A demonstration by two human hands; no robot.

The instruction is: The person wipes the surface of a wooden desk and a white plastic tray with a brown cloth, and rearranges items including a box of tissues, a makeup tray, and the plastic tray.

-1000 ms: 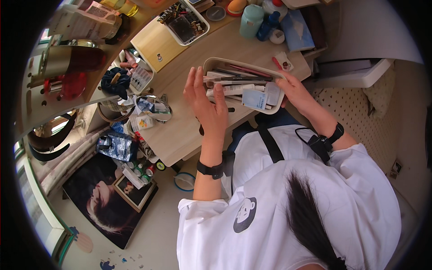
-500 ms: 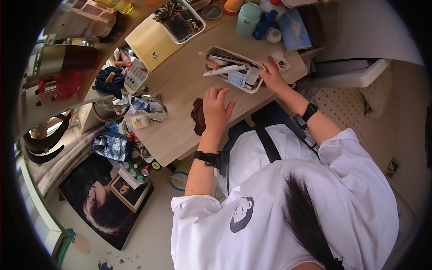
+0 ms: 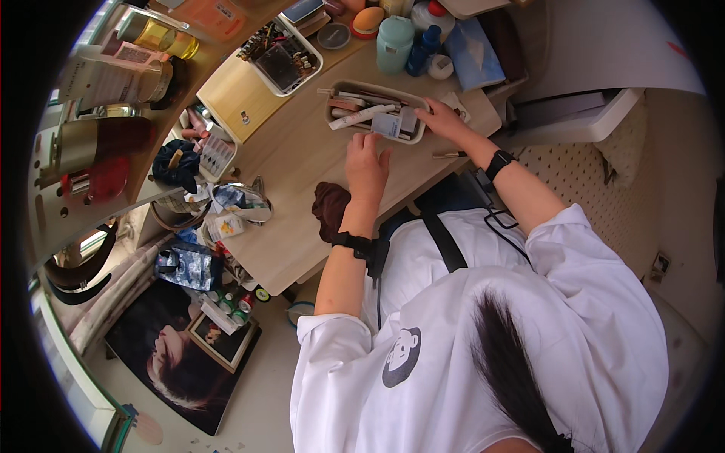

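A white storage bin (image 3: 332,121) full of cosmetics sits on the wooden desk in front of me. Among its contents are a white tube (image 3: 362,116), a small pale-blue packet (image 3: 387,124) and several slim pencils or brushes. My right hand (image 3: 444,121) grips the bin's right end. Close to the bin's near wall is my left hand (image 3: 366,164), fingers loosely bent and thumb apart, with nothing visible in it; contact with the wall is unclear. Beside my left wrist lies a crumpled dark brown fabric piece (image 3: 329,210). A makeup brush (image 3: 449,155) rests by the desk's near edge.
Behind stand a mint tumbler (image 3: 394,45), a blue bottle (image 3: 424,49) and a tissue pack (image 3: 474,53). A brush-filled white bin (image 3: 316,63) is far left. A clear pouch (image 3: 245,202) sits at the left, and an open white drawer (image 3: 581,124) at the right.
The whole view has shifted a little. My left hand has come nearer to the bin's near wall. My right hand stays on the bin's right end, and the brush by the edge now shows clearly.
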